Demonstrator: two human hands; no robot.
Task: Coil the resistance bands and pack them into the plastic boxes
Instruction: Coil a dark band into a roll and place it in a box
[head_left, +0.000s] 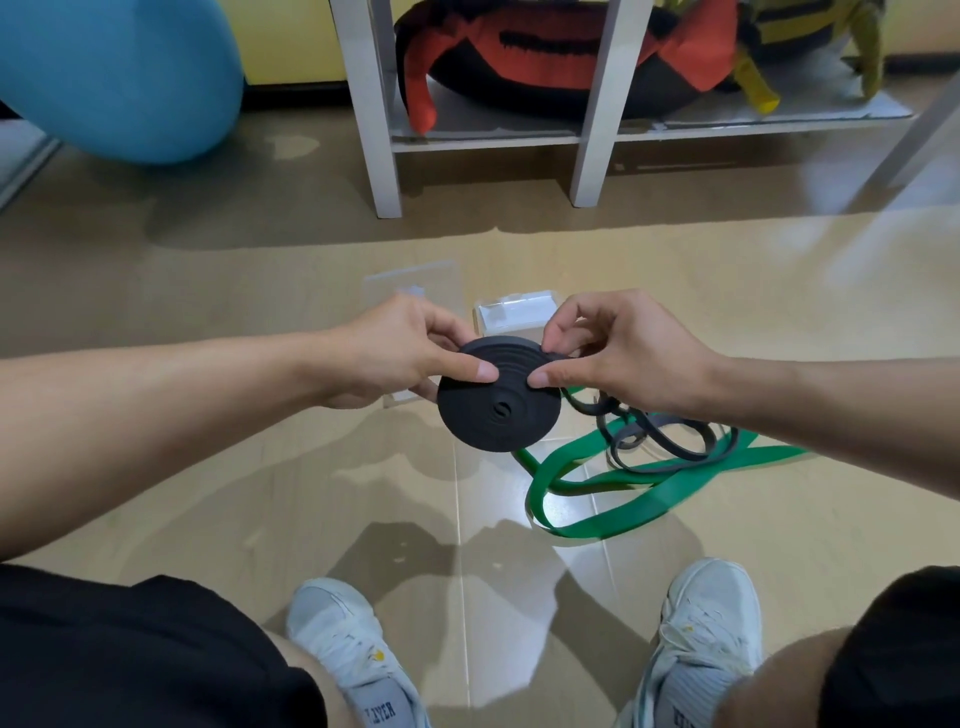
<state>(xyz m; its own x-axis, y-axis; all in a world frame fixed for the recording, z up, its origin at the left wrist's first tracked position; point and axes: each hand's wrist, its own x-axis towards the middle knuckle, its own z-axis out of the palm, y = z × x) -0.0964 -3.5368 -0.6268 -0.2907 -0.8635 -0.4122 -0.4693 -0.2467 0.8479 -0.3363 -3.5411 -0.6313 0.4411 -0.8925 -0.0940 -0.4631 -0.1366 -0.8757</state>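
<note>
A black resistance band wound into a flat round coil is held above the floor between both hands. My left hand pinches its upper left edge, thumb on the coil's face. My right hand pinches the upper right edge, thumb pressed on the face too. Behind the hands stand two clear plastic boxes, one at the left and one with a white inside at the right; both are partly hidden. On the floor to the right lie a loose green band and a loose dark grey band, tangled together.
A white shelf unit stands ahead, holding a red-and-black bag and a yellow-and-black bag. A blue exercise ball sits at the far left. My two white shoes are at the bottom on the glossy tiled floor.
</note>
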